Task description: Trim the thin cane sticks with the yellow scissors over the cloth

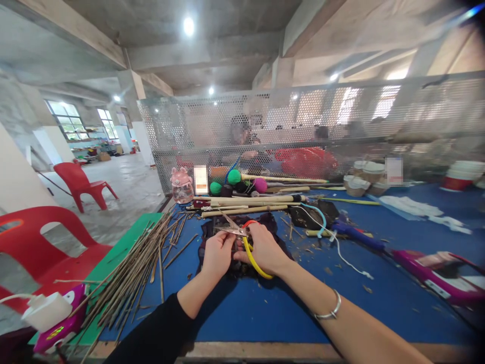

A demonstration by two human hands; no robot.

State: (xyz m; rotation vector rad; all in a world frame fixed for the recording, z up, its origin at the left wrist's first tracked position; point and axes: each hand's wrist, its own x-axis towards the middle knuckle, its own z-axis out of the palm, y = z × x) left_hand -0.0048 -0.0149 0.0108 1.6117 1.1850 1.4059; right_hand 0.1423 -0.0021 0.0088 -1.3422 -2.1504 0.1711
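Yellow-handled scissors [257, 262] are in my right hand [267, 247], their blades open and pointing up and to the left. My left hand [216, 254] is closed in a pinch just below the blades, its fingertips close to my right fingers. Whatever it pinches is too small and too hidden to name. Beneath both hands lies a crumpled dark cloth [206, 237] with plant bits on it. Left of the cloth, a pile of thin brown sticks [138, 268] spreads over a green board [149, 220] and the blue tabletop [227, 313].
Thick pale sticks [250, 200] and green yarn balls [234, 176] lie behind the cloth. A pink bottle [182, 187] stands at the back left. A purple power strip [435, 278] and a white cord [343, 255] are on the right. A perforated metal screen [212, 126] runs behind the table.
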